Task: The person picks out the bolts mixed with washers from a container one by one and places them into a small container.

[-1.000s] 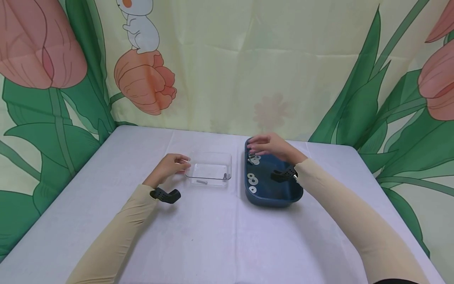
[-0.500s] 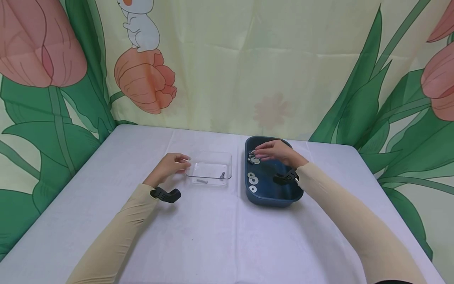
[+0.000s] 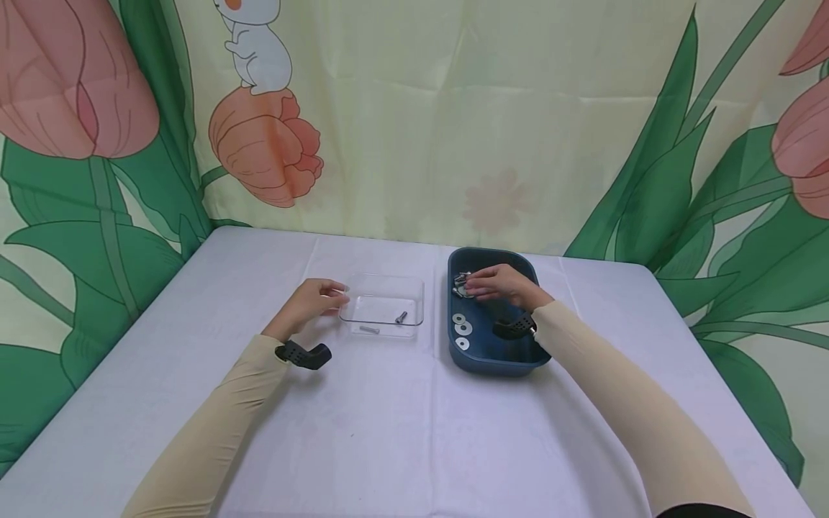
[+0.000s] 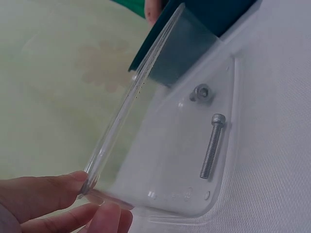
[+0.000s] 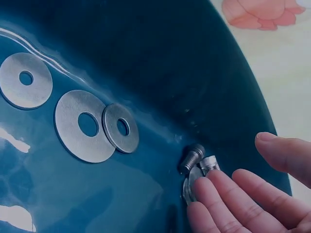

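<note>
My left hand [image 3: 315, 301] pinches the left rim of a clear plastic box [image 3: 363, 322] between thumb and fingers. Inside that box, the left wrist view shows a long socket-head screw [image 4: 212, 145] lying on the bottom and a shorter screw [image 4: 201, 93] with its head toward the camera. My right hand [image 3: 504, 285] is inside the blue bin [image 3: 494, 367], fingers loosely extended and thumb apart. Its fingertips overlap a small heap with a short screw [image 5: 193, 158], another metal piece [image 5: 209, 164] and washers [image 5: 194, 175], partly hidden by the fingers.
Three flat washers [image 5: 73, 133] lie along the bin's left side, two overlapping. Both containers stand on a white-covered table [image 3: 363, 432]. Behind it hangs a printed curtain [image 3: 414, 144] with tulips and a rabbit.
My right hand has drawn back from the bin's far left corner, then dipped toward the heap. The short screw in the clear box has rolled left. My left hand stays put.
</note>
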A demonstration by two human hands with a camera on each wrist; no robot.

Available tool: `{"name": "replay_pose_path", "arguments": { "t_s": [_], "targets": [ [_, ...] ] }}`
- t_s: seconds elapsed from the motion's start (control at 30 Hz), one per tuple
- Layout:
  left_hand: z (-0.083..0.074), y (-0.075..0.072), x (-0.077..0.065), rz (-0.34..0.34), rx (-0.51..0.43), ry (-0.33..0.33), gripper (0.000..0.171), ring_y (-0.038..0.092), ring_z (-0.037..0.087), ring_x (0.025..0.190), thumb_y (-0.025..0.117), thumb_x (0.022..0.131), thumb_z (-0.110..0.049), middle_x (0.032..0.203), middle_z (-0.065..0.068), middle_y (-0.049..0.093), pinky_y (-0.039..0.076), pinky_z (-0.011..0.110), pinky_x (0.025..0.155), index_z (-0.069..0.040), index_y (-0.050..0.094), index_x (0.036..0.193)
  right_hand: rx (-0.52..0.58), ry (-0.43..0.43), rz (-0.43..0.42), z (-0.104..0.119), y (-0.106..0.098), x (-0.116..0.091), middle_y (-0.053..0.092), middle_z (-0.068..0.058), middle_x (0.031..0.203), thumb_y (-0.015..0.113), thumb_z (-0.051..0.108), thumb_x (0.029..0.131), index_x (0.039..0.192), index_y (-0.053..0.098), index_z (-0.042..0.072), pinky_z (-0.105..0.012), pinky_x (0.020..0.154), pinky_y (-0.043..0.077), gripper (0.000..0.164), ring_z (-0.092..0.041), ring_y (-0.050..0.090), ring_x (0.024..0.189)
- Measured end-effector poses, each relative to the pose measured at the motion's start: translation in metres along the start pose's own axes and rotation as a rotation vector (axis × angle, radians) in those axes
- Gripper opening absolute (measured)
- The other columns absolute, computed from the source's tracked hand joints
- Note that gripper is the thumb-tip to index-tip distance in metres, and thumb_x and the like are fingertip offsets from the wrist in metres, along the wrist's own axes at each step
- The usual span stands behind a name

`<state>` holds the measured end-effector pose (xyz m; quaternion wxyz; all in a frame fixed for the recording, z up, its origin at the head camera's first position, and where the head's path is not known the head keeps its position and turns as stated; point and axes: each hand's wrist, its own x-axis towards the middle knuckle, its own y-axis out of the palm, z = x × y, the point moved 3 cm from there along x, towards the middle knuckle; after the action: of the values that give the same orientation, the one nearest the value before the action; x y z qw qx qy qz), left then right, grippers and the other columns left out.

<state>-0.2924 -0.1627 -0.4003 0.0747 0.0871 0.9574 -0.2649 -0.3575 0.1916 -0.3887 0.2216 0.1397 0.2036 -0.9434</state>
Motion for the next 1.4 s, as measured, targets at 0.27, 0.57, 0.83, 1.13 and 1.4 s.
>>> {"name": "replay_pose_path", "arguments": {
  "t_s": [0.27, 0.57, 0.83, 1.13, 1.4],
  "targets": [
    [0.000, 0.000, 0.000, -0.003, -0.002, -0.013, 0.043, 0.058, 0.021, 0.097, 0.061, 0.091, -0.014, 0.114, 0.020, 0.058, 0.055, 0.030, 0.087, 0.004, 0.052, 0.128, 0.009, 0.033, 0.026, 0.000, 0.006, 0.005, 0.051, -0.027, 0.133, 0.044, 0.011, 0.100, 0.132, 0.047, -0.008, -0.040, 0.099, 0.048, 0.038, -0.031, 0.057, 0.118],
    [-0.001, 0.000, -0.002, -0.001, -0.005, 0.003, 0.042, 0.058, 0.019, 0.095, 0.061, 0.091, -0.013, 0.112, 0.020, 0.059, 0.056, 0.030, 0.086, 0.006, 0.052, 0.128, 0.036, 0.061, 0.028, 0.002, 0.012, 0.009, 0.050, -0.026, 0.133, 0.046, 0.011, 0.099, 0.131, 0.048, -0.008, -0.041, 0.099, 0.047, 0.038, -0.032, 0.056, 0.119],
    [0.000, -0.001, -0.001, -0.006, -0.005, -0.007, 0.042, 0.059, 0.020, 0.097, 0.060, 0.091, -0.013, 0.114, 0.021, 0.058, 0.056, 0.030, 0.086, 0.005, 0.052, 0.128, 0.073, 0.073, 0.016, -0.004, 0.016, 0.012, 0.051, -0.026, 0.133, 0.048, 0.010, 0.098, 0.131, 0.049, -0.007, -0.039, 0.099, 0.047, 0.037, -0.031, 0.057, 0.119],
    [0.000, 0.000, -0.001, -0.015, 0.004, -0.029, 0.042, 0.059, 0.023, 0.100, 0.060, 0.091, -0.015, 0.116, 0.020, 0.058, 0.055, 0.030, 0.087, 0.003, 0.053, 0.129, 0.142, 0.065, -0.003, -0.007, 0.021, 0.015, 0.068, -0.015, 0.110, 0.049, 0.002, 0.096, 0.128, 0.051, -0.010, -0.035, 0.090, 0.053, 0.035, -0.016, 0.069, 0.092],
    [-0.002, 0.000, -0.002, -0.015, 0.002, -0.027, 0.042, 0.058, 0.023, 0.099, 0.060, 0.091, -0.014, 0.115, 0.020, 0.057, 0.056, 0.029, 0.086, 0.003, 0.052, 0.128, 0.183, 0.075, -0.063, -0.008, 0.024, 0.015, 0.070, -0.003, 0.090, 0.054, -0.001, 0.092, 0.127, 0.053, -0.009, -0.030, 0.081, 0.056, 0.035, -0.011, 0.069, 0.078]
  ]
}}
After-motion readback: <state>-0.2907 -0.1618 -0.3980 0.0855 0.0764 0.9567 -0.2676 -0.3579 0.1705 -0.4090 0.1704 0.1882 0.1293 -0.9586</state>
